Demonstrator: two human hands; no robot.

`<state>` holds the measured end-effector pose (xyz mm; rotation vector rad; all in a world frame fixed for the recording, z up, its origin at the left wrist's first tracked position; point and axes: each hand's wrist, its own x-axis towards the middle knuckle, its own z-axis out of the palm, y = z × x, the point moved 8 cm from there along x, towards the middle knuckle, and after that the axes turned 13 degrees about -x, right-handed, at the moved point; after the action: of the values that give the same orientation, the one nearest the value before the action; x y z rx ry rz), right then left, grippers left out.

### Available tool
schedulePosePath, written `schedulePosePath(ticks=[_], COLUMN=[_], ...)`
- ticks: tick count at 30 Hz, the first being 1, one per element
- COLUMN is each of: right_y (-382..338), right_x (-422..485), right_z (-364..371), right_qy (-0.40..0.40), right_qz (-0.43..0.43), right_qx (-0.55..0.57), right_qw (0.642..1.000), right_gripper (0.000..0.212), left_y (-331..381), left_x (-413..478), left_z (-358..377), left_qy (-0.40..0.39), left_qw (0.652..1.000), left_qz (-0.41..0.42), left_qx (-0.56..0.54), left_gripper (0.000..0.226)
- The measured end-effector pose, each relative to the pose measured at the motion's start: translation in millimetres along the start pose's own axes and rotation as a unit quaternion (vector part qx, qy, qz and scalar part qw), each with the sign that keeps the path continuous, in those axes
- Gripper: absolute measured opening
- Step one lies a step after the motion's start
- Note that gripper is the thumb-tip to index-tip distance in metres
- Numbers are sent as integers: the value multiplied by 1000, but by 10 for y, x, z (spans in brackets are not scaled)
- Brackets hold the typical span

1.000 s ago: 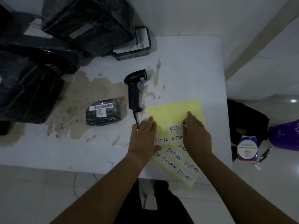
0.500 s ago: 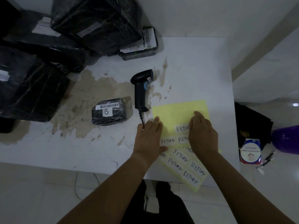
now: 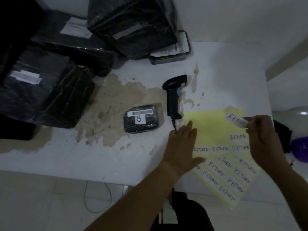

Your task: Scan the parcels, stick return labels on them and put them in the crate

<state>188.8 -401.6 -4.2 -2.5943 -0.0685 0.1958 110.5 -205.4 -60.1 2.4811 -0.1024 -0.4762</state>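
Note:
A small black-wrapped parcel (image 3: 141,119) marked "B" with a barcode lies mid-table. Right of it a black barcode scanner (image 3: 173,96) lies on its side. Yellow sheets of white "RETURN" labels (image 3: 215,129) lie at the table's right front. My left hand (image 3: 181,147) presses flat on the sheets' left edge, fingers straight. My right hand (image 3: 261,137) is lifted above the sheets and pinches one peeled "RETURN" label (image 3: 235,120) at its end.
Several large black-wrapped parcels (image 3: 43,90) are piled at the table's left and back. A small tray-like parcel with a label (image 3: 171,55) sits behind the scanner. The white table (image 3: 66,155) has worn brown patches. A purple object (image 3: 300,149) stands on the floor right.
My right hand has risen from the sheet with one "RETURN" label peeled off. My left hand stays pressed on the sheets. The camera moved closer.

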Motion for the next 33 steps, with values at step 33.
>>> schedulePosePath(ticks=[33], right_y=[-2104], right_x=[46], right_z=[1781], right_qy=[-49], right_qz=[-114], right_qx=[-42], right_qw=[991], right_gripper=[19], left_y=[-1820], left_x=[-559], left_z=[-1315], left_qy=[287], left_qw=[915], left_qz=[-116], left_qx=[-257], left_gripper=[29])
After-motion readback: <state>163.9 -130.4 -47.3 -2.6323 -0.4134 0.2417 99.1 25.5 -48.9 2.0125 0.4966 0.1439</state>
